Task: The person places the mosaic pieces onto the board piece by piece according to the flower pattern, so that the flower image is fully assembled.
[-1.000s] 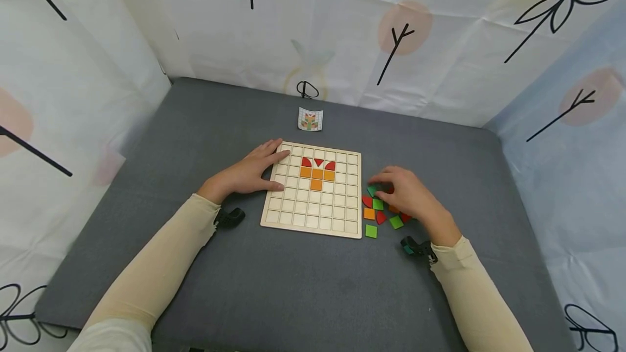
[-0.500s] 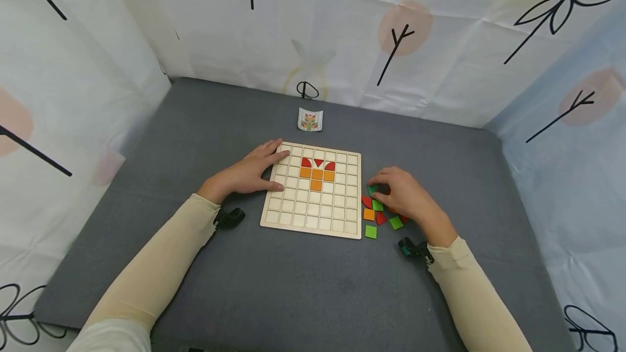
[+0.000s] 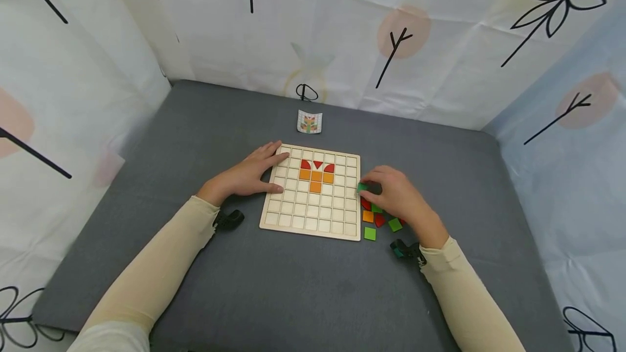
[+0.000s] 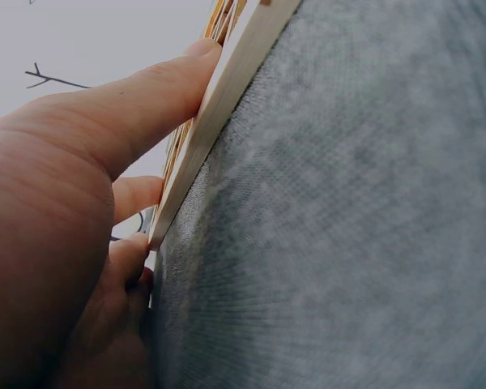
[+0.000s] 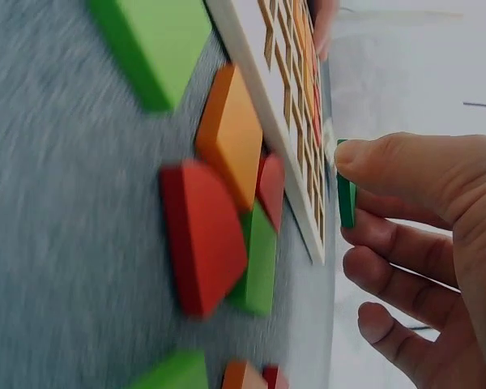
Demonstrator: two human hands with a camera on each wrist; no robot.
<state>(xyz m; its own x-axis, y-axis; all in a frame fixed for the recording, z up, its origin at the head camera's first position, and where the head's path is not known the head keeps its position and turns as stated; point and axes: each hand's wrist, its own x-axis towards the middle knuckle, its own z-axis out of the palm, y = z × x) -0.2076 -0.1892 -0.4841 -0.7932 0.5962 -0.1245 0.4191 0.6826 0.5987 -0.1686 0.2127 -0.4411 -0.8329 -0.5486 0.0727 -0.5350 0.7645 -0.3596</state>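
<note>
A light wooden grid board point(image 3: 288, 216) lies flat on the grey table, with red and orange tiles set in its upper middle cells. My left hand point(image 3: 246, 174) rests on the board's left side, fingers spread and fairly straight; in the left wrist view the thumb point(image 4: 154, 93) presses on the rim. My right hand point(image 3: 398, 192) pinches a dark green tile point(image 5: 346, 190) between thumb and fingertips, just above the board's right edge. Beneath that hand lie loose tiles, among them an orange square point(image 5: 231, 134), a red rounded piece point(image 5: 202, 239) and a light green square point(image 3: 370, 233).
A small pattern card point(image 3: 310, 122) lies beyond the board. The grey table point(image 3: 293, 287) is bordered by white printed cloth point(image 3: 342, 31) at the back and sides. Dark straps sit on both wrists.
My right hand has lifted the dark green tile from the loose pieces and moved left to the board's edge. The left hand has stayed in place.
</note>
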